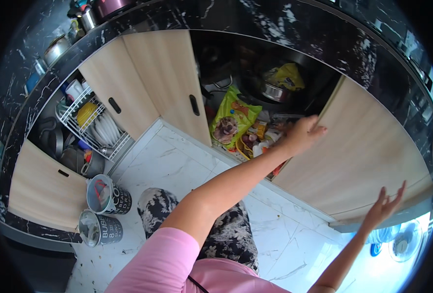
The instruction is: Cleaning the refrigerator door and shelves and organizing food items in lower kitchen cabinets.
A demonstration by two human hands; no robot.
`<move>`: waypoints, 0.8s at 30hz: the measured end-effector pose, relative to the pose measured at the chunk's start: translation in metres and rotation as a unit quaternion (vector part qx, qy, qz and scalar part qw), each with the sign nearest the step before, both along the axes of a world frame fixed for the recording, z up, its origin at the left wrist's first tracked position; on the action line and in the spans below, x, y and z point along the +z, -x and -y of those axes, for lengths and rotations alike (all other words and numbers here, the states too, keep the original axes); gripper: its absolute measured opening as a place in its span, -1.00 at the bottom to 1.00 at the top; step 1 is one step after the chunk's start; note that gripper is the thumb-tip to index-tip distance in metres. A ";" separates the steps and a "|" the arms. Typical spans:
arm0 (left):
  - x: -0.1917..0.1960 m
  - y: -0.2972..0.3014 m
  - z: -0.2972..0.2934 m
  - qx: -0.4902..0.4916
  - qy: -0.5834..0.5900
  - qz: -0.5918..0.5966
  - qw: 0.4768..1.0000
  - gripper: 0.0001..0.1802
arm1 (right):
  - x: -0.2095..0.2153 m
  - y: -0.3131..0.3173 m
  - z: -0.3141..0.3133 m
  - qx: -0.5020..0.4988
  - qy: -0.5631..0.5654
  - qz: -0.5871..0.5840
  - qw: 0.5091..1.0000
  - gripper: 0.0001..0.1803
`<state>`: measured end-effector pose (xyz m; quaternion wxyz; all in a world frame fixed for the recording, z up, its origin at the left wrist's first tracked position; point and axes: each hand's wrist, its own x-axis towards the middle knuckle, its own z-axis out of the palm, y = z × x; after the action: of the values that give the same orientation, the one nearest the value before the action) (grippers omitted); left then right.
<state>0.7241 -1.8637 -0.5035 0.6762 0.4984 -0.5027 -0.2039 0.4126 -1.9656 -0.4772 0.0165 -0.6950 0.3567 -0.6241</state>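
My left hand [302, 136] reaches across to the right, at the free edge of a light wood cabinet door [368, 151]. Its thumb lies toward the door's front, and the other fingers are partly hidden, curled at the edge. Further right, my right hand [383, 211] is open, fingers spread, near the lower part of the door and holding nothing. Left of the door, the cupboard shows a yellow-green printed bag [233, 117], small packets [258, 129], a metal pot [275, 92] and a yellow bag [289, 75]. The back of the cupboard is dark.
More wood doors [165, 73] stand to the left. A white wire rack [106, 146] holds plates [108, 129] and yellow bowls [86, 115]. Two printed bins [116, 201] stand on the marble-pattern floor [177, 151]. A black marbled counter [216, 17] runs above the doors.
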 end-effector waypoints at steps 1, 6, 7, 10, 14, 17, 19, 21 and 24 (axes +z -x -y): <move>-0.004 -0.004 -0.001 -0.042 0.020 -0.044 0.998 -0.70 | 0.031 -0.010 0.001 -0.015 0.088 -0.052 0.995 -0.43; 0.011 -0.012 -0.011 -0.099 0.017 -0.042 0.994 -0.81 | 0.126 -0.045 0.013 -0.077 0.298 -0.174 0.935 -0.41; 0.009 -0.018 -0.013 -0.090 0.008 -0.025 0.996 -0.81 | 0.133 -0.057 0.005 -0.089 0.304 -0.174 0.933 -0.40; 0.008 -0.049 -0.028 -0.070 -0.006 0.012 0.997 -0.78 | 0.144 -0.084 -0.013 -0.115 0.317 -0.170 0.926 -0.37; 0.010 -0.088 -0.061 -0.045 -0.032 -0.019 0.998 -0.76 | 0.144 -0.109 -0.031 -0.164 0.289 -0.210 0.919 -0.32; 0.015 -0.097 -0.063 -0.106 0.026 -0.070 0.992 -0.76 | 0.150 -0.131 -0.041 -0.119 0.267 -0.128 0.948 -0.25; 0.018 -0.100 -0.063 -0.095 -0.007 -0.027 0.995 -0.76 | 0.154 -0.134 -0.048 -0.118 0.281 -0.149 0.941 -0.23; 0.013 -0.108 -0.066 -0.079 -0.041 0.030 0.996 -0.77 | 0.155 -0.129 -0.061 -0.115 0.296 -0.197 0.928 -0.19; -0.001 -0.120 -0.057 -0.078 -0.074 0.068 0.992 -0.76 | 0.136 -0.119 -0.053 -0.137 0.241 -0.205 0.939 -0.15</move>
<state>0.8442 -1.8070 -0.5041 0.5842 0.5190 -0.5680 -0.2581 0.5319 -1.9131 -0.3408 -0.3110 -0.7350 0.2830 -0.5319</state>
